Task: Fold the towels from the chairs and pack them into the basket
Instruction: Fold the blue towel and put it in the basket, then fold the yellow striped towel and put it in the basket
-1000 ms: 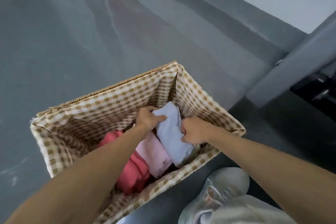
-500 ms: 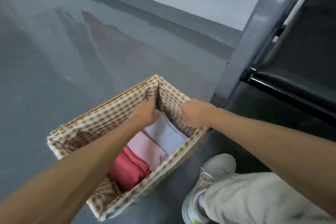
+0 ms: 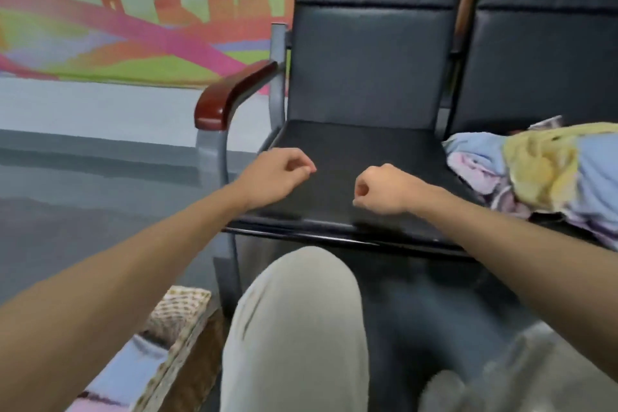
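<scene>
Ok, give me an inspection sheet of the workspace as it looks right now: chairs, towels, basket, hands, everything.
Surface: dark padded chair seat, directly below the hands.
Job's things: heap of unfolded pale blue, yellow and pink towels on the seats to the right; wicker basket with checked lining on the floor at lower left, with pale blue and pink cloth inside, blurred.
Clutter: nothing seen.
Grips: left hand and right hand, both with fingers curled, holding nothing, above the seat.
Cables: nothing seen.
Surroundings: reddish-brown wooden armrest, colourful painted wall, grey floor, knee in light trousers.
</scene>
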Available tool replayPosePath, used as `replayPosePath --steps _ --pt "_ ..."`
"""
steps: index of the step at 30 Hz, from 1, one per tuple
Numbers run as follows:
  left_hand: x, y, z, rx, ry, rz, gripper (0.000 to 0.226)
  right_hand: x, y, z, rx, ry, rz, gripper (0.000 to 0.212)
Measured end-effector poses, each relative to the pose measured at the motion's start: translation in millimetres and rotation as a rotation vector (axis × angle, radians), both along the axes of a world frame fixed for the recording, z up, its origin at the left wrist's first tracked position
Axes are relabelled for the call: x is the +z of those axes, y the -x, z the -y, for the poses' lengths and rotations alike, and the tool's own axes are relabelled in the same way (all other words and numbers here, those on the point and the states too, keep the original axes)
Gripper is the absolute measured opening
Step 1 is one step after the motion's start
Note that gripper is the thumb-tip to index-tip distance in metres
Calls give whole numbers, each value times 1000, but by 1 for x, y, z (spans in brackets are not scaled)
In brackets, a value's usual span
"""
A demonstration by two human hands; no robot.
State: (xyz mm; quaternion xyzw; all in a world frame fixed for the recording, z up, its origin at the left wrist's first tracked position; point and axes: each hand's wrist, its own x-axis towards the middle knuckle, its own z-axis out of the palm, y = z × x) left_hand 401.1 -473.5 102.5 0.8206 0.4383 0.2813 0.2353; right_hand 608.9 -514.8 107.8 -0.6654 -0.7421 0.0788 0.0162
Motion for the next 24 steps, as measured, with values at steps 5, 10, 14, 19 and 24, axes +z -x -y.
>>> replayPosePath --steps 5,10,14,19,24 --pt "15 -135 -10 -217 14 -45 12 6 -132 32 -284 -93 10 20" --pt "5 -245 -14 -380 49 -71 14 -2 -227 54 -582 -248 -73 19" --pt "-12 -322 -11 -460 122 -37 20 -22 -277 68 -862 -576 -194 31" --pt "-27 -396 -1 -514 315 58 42 -40 -310 63 -880 -567 -458 42" --pt "-39 -417 -3 -487 49 -38 11 -44 -312 50 -843 -547 -708 28"
